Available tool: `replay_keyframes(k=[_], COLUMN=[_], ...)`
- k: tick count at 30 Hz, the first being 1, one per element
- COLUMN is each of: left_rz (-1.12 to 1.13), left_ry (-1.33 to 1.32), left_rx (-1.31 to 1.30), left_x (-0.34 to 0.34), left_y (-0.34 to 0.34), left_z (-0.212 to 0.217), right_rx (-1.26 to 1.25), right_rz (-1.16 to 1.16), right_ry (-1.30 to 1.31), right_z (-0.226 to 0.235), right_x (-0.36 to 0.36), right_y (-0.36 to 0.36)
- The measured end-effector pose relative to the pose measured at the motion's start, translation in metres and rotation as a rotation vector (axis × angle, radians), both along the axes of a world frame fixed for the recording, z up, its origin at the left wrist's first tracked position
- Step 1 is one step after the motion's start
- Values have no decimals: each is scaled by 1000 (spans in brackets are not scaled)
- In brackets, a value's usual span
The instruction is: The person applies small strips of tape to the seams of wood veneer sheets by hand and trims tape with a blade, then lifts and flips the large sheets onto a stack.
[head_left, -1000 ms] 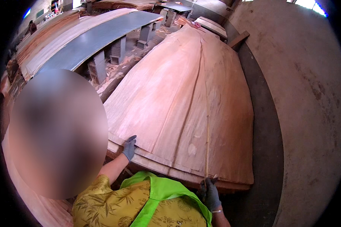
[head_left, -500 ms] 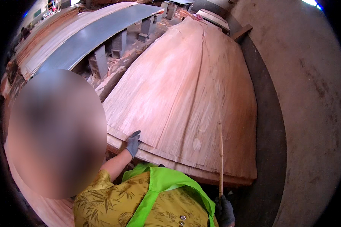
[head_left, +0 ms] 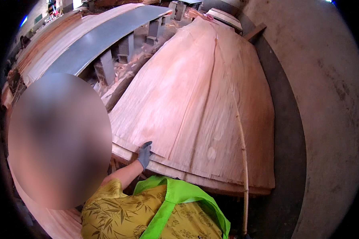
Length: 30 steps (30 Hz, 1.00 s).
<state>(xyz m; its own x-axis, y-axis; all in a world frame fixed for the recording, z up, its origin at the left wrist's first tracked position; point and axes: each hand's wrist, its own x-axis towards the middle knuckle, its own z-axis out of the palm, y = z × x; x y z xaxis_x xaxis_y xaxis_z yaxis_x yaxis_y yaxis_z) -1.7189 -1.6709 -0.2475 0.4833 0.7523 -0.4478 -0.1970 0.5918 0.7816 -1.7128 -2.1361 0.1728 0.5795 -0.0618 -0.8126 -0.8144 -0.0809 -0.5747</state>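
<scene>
A broad stack of thin pale-pink wood veneer sheets [head_left: 163, 103] spreads out in front of me. At its near left edge, my left hand [head_left: 144, 154], in a grey glove, rests on the top sheet with finger and thumb apart. Whether any fingers tuck under the sheet is hidden. My right hand [head_left: 245, 236] barely shows at the lower edge, closed round the bottom end of a thin bamboo stick [head_left: 243, 153]. That stick reaches far forward over the right side of the stack. A long dark fold or seam runs down the middle of the veneer.
Left of the stack, a long grey board [head_left: 103, 38] rests on block supports [head_left: 104, 67], beside more veneer [head_left: 48, 44]. A wooden bar [head_left: 255, 32] juts out at the far right corner. Concrete floor [head_left: 327, 99] lies to the right. A blurred patch covers the left side.
The bamboo stick has shifted right and now reaches farther forward over the veneer. My right hand has dropped mostly out of view. My left hand stays at the sheet's edge.
</scene>
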Motion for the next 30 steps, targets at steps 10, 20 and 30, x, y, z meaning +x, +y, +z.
replay_keyframes(k=[10, 20, 30], left_rz=[-5, -5, 36], left_ry=[-1, -55, -15], left_rx=[-3, 18, 8], left_x=[-4, -6, -2], left_y=[0, -3, 0], left_z=[1, -9, -15], right_rx=[119, -292, -509], right_rz=[49, 588, 861], right_ry=[-98, -750, -940], right_z=[-2, -186, -177], right_x=[39, 98, 116], right_y=[67, 40, 64])
